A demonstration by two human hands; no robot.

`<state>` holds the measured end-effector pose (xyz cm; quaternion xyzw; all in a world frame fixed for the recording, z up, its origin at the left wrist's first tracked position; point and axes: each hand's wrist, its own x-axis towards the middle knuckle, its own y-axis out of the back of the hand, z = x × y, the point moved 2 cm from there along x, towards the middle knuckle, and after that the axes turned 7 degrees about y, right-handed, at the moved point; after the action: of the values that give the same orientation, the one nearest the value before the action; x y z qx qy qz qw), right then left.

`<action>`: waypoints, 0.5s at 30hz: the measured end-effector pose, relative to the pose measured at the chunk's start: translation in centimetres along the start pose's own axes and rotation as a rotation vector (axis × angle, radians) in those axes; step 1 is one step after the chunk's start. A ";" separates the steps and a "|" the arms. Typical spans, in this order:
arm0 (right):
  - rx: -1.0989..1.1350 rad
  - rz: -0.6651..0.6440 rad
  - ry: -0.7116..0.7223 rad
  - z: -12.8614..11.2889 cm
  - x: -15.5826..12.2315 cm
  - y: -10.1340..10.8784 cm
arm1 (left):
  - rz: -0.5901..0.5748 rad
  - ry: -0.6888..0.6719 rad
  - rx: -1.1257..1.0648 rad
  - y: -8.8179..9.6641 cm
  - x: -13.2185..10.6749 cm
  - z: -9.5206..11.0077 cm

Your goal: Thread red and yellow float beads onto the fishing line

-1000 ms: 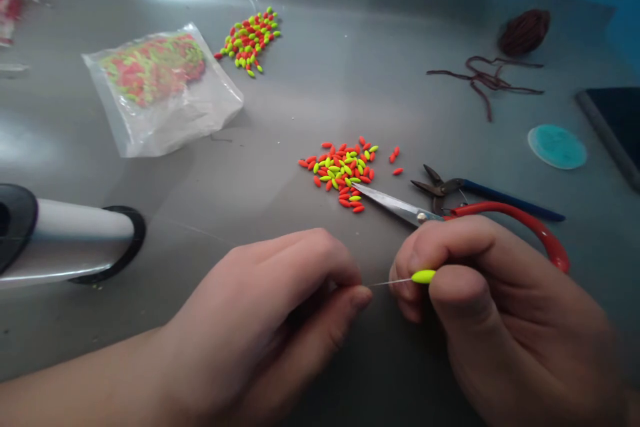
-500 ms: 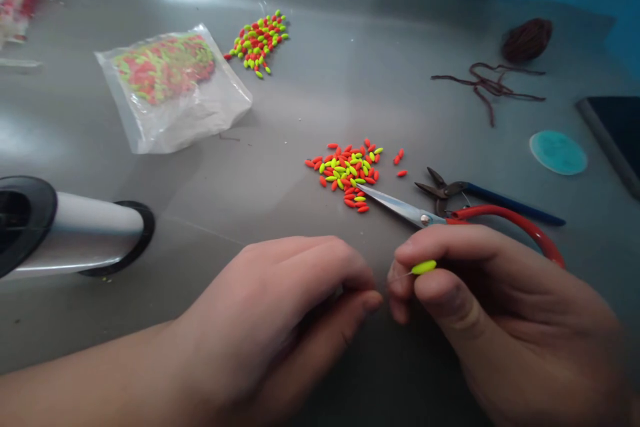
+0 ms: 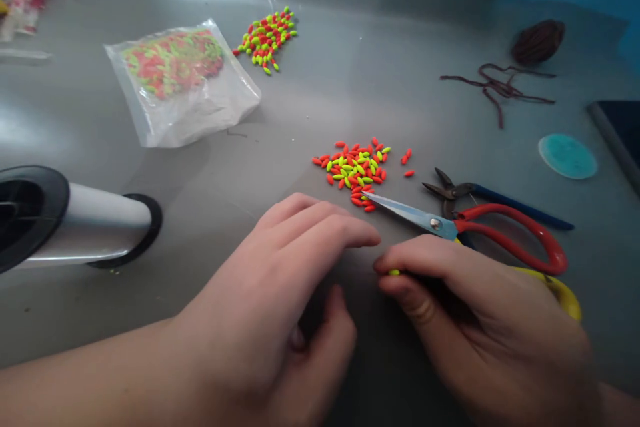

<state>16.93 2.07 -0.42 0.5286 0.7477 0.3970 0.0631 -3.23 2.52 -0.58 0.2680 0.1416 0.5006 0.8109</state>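
Between thumb and index finger, my right hand (image 3: pixel 480 327) pinches a small yellow-green bead (image 3: pixel 394 272), mostly covered by the fingertips. My left hand (image 3: pixel 270 280) is just left of it, thumb and index finger apart, with no object visible between them. Its lower fingers are partly hidden. Beyond both hands lies a pile of red and yellow-green oval beads (image 3: pixel 356 167). Scissors (image 3: pixel 425 219) with one red and one yellow handle lie beside my right hand, their tip touching the pile's edge. Blue-handled pliers (image 3: pixel 520 205) rest behind the scissors.
At left is a spool of clear line (image 3: pixel 107 217). A clear bag of beads (image 3: pixel 195 103) and a second bead pile (image 3: pixel 270 37) lie farther back. Dark yarn (image 3: pixel 539 42), cut yarn strands (image 3: pixel 500 87), a turquoise disc (image 3: pixel 567 155) and a dark flat object (image 3: pixel 620 133) are at right.
My left thumb and fingers have parted, and the hand has opened. My right hand has moved slightly left with the bead, its fingertips now covering more of it. The view has shifted slightly.
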 end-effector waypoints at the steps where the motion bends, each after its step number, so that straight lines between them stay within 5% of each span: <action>1: -0.015 -0.007 0.008 0.1 0.0 -0.1 | 0.017 0.005 0.004 0.1 -0.1 0.0; 15: -0.024 -0.029 -0.001 0.0 0.0 -0.1 | 0.045 0.012 -0.014 0.2 0.5 0.0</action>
<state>16.83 2.11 -0.50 0.5171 0.7505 0.4045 0.0756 -3.13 3.00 -0.44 0.2624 0.1372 0.5212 0.8004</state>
